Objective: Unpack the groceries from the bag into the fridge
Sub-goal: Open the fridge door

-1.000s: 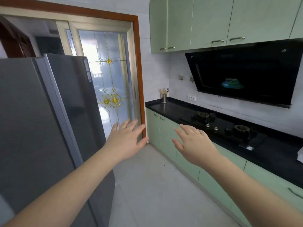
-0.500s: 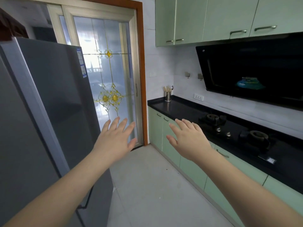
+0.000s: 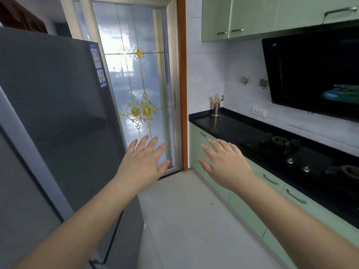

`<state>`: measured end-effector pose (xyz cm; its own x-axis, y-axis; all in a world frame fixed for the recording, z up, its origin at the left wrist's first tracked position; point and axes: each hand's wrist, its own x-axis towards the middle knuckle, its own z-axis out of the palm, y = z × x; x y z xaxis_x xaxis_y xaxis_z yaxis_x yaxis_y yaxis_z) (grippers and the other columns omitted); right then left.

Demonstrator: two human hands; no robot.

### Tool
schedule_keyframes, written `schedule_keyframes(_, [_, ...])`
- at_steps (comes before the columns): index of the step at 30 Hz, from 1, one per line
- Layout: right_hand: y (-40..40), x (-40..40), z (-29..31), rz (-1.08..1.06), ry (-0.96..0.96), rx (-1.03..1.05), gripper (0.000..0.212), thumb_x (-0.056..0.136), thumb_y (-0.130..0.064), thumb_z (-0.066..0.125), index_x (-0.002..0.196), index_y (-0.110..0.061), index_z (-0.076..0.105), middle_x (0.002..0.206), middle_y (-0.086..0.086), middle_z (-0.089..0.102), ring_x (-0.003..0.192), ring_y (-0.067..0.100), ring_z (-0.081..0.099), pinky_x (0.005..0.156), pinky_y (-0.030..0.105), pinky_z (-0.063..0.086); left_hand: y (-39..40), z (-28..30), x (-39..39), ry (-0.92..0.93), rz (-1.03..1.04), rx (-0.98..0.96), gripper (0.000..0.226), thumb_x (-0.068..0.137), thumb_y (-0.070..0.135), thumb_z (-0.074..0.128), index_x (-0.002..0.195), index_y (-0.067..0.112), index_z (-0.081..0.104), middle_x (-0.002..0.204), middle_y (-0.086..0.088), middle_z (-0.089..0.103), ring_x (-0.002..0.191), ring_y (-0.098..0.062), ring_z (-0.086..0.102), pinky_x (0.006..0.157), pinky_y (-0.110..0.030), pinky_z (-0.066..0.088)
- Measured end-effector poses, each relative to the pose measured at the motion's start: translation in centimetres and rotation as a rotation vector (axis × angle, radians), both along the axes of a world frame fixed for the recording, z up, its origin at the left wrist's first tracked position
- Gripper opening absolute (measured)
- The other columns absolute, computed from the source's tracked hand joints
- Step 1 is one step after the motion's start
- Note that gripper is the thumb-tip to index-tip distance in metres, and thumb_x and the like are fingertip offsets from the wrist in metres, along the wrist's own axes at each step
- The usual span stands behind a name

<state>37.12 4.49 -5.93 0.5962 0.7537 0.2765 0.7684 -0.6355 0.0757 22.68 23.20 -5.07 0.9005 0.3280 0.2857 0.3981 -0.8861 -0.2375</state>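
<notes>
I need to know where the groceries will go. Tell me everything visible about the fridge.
The fridge is tall and dark grey with a smooth, faintly reflective front, standing at the left of the kitchen beside the glass door. Both its doors are shut, with a pale strip between them. Blue-and-white stickers sit near its top right corner. Neither hand touches it.

Head-worn camera looks forward and down along the kitchen aisle.

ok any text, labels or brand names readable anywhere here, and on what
None can be read.
Stickers on the fridge: print too small and blurred.
Range hood: a coloured reflection, no legible text.
Wall socket: no readable marking.
</notes>
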Motion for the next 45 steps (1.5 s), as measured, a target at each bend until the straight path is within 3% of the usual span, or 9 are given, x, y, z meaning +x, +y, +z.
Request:
schedule_keyframes(5, [2.6, 5.6, -0.6, 0.089, -0.003, -0.003, 0.059, 0.099, -0.056, 0.017, 0.151, -0.028, 0.023, 0.159, 0.001, 0.023, 0.148, 0.024, 0.014, 0.119, 0.042, 0.007, 1.7, -0.3, 4.3, -0.036, 0.113, -0.060, 0.063, 0.098, 0.058, 0.013, 0.154, 0.030, 0.015, 0.163, -0.002, 0.013, 0.149, -0.025, 0.002, 0.119, -0.042, 0.000])
schedule_keyframes(9, [4.4, 10.5, -0.4, 0.172, -0.007, -0.011, 0.058, 0.099, -0.055, 0.018, 0.151, -0.029, 0.023, 0.158, 0.000, 0.026, 0.147, 0.024, 0.016, 0.118, 0.040, 0.008, 2.0, -0.2, 7.6, -0.014, 0.194, -0.086, 0.061, 0.099, 0.057, 0.018, 0.154, 0.031, 0.013, 0.163, -0.001, 0.009, 0.150, -0.023, -0.002, 0.120, -0.041, -0.002])
schedule_keyframes(14, [6.5, 15.5, -0.3, 0.270, -0.001, 0.028, 0.067, 0.094, -0.057, 0.010, 0.146, -0.025, 0.037, 0.151, 0.004, 0.041, 0.142, 0.027, 0.031, 0.115, 0.042, 0.019, 2.6, 0.6, 10.8, -0.019, 0.310, -0.053, 0.060, 0.099, 0.056, 0.019, 0.154, 0.031, 0.015, 0.163, -0.001, 0.013, 0.149, -0.024, 0.002, 0.121, -0.041, 0.001])
schedule_keyframes(19, [9.1, 18.6, -0.9, 0.382, 0.080, 0.010, 0.058, 0.099, -0.053, 0.019, 0.151, -0.028, 0.023, 0.159, 0.002, 0.025, 0.146, 0.025, 0.017, 0.118, 0.042, 0.013, 3.0, -0.7, 12.6, -0.008, 0.372, -0.072, 0.060, 0.099, 0.057, 0.022, 0.153, 0.032, 0.019, 0.162, 0.000, 0.018, 0.149, -0.023, 0.006, 0.121, -0.040, 0.003])
schedule_keyframes(26, [15.2, 18.3, -1.7, 0.547, 0.119, -0.021, 0.057, 0.101, -0.052, 0.018, 0.152, -0.028, 0.018, 0.161, 0.001, 0.019, 0.148, 0.025, 0.013, 0.118, 0.042, 0.009, 6.0, -1.6, 11.2, -0.004, 0.496, -0.091, 0.061, 0.097, 0.059, 0.021, 0.153, 0.034, 0.017, 0.162, 0.002, 0.014, 0.150, -0.021, 0.002, 0.121, -0.039, 0.000])
schedule_keyframes(31, [20.8, 16.4, -2.5, 0.654, 0.100, -0.060, 0.057, 0.101, -0.052, 0.019, 0.153, -0.027, 0.017, 0.161, 0.002, 0.018, 0.148, 0.024, 0.013, 0.118, 0.041, 0.009, 8.6, -1.5, 8.7, -0.050, 0.548, -0.046, 0.075, 0.087, 0.065, 0.003, 0.152, 0.034, 0.023, 0.161, 0.001, 0.021, 0.149, -0.023, 0.008, 0.120, -0.039, 0.002])
schedule_keyframes(39, [29.0, 13.3, -0.6, 0.829, 0.057, 0.016, 0.058, 0.100, -0.052, 0.016, 0.151, -0.027, 0.023, 0.158, 0.001, 0.027, 0.145, 0.024, 0.022, 0.118, 0.042, 0.018, 13.6, -0.2, 5.1, -0.127, 0.713, 0.003, 0.077, 0.086, 0.065, 0.006, 0.148, 0.030, 0.035, 0.156, -0.002, 0.034, 0.147, -0.027, 0.021, 0.119, -0.043, 0.013])
schedule_keyframes(45, [33.1, 11.0, 0.4, 0.980, 0.118, 0.029, 0.057, 0.100, -0.051, 0.021, 0.153, -0.028, 0.018, 0.161, -0.002, 0.019, 0.147, 0.021, 0.016, 0.119, 0.039, 0.013, 15.4, 0.4, 3.3, -0.105, 0.834, 0.062, 0.073, 0.089, 0.062, 0.011, 0.148, 0.028, 0.038, 0.155, -0.005, 0.036, 0.145, -0.030, 0.026, 0.117, -0.043, 0.014])
